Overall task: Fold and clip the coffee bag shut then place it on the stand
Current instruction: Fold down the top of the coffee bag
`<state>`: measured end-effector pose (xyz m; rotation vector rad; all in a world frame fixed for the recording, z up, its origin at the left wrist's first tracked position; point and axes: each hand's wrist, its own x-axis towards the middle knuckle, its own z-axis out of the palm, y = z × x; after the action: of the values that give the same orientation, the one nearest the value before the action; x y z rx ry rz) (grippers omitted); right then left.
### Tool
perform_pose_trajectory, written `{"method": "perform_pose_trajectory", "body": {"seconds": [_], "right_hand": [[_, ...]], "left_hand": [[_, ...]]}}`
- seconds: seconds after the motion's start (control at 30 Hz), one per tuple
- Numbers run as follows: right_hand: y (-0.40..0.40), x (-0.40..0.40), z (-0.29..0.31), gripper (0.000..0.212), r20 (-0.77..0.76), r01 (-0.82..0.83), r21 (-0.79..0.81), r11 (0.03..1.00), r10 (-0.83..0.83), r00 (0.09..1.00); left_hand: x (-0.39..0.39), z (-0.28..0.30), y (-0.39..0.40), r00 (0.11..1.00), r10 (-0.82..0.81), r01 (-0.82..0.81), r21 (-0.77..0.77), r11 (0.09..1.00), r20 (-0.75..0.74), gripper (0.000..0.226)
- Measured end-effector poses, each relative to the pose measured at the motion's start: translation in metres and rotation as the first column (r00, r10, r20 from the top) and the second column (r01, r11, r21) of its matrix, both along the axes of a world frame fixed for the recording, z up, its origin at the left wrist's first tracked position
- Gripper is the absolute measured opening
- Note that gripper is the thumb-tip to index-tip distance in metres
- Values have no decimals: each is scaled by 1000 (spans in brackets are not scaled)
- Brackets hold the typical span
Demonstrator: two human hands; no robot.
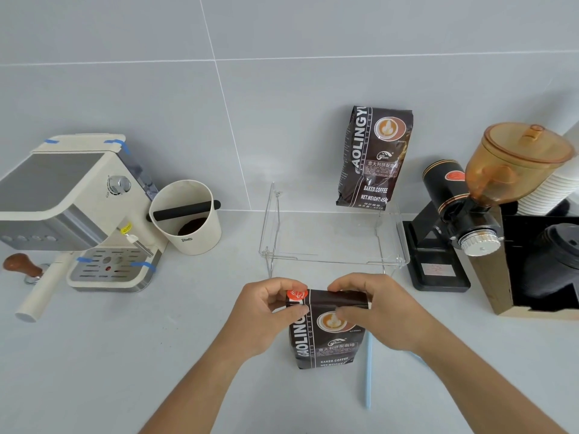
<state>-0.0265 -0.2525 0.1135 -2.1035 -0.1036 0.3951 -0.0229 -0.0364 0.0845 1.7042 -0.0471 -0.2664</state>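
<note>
A dark brown coffee bag [326,343] stands upright on the counter in front of me, its top folded over. My left hand [266,311] pinches the folded top at its left end, beside a round red sticker [297,294]. My right hand [372,308] grips the fold at its right end. A light blue clip bar [368,371] lies on the counter just right of the bag, touched by neither hand. The clear acrylic stand [332,258] sits behind the bag. A second, same-looking coffee bag [374,158] stands on the stand's back right, against the wall.
A cream espresso machine [72,208] and a wooden-handled tamper [23,266] are at the left. A cream knock box [185,217] with coffee grounds stands beside the machine. At the right are a black grinder [463,220] with an amber hopper and a box of cups and lids [539,261].
</note>
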Motion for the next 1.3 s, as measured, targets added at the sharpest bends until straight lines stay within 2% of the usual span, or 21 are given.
{"method": "perform_pose_trajectory", "body": {"seconds": [0.1, 0.2, 0.33, 0.47, 0.6, 0.73, 0.87, 1.03, 1.3], "right_hand": [[1, -1, -1, 26, 26, -39, -35, 999, 40, 999], [1, -2, -3, 22, 53, -63, -66, 996, 66, 996], [1, -4, -8, 16, 167, -102, -122, 987, 122, 978], [1, -10, -13, 13, 232, -79, -118, 990, 105, 967], [0, -13, -16, 12, 243, -51, -92, 994, 72, 967], [0, -15, -17, 13, 214, -31, -39, 999, 39, 976], [-2, -16, -17, 19, 215, -19, -33, 999, 25, 976], [-10, -16, -18, 18, 214, -51, -23, 998, 55, 975], [-8, -22, -29, 13, 260, 122, 146, 982, -157, 953]], "left_hand": [[0, 0, 0, 998, 12, -15, -46, 999, -59, 33], [1, -1, 1, 996, -11, 8, -39, 999, -93, 35], [0, -1, 1, 992, -24, 24, -4, 1000, -120, 33], [-3, -1, 0, 991, -25, 24, -8, 1000, -131, 29], [-5, -3, 4, 996, -21, 25, 49, 998, -87, 30], [-4, -2, 11, 996, -85, 85, 209, 974, -8, 35], [-4, -3, 13, 987, -158, 140, 288, 947, 39, 25], [-8, -9, 13, 989, -133, 113, 256, 960, 63, 14], [-12, -13, 7, 988, -76, 47, 215, 975, 131, 20]]}}
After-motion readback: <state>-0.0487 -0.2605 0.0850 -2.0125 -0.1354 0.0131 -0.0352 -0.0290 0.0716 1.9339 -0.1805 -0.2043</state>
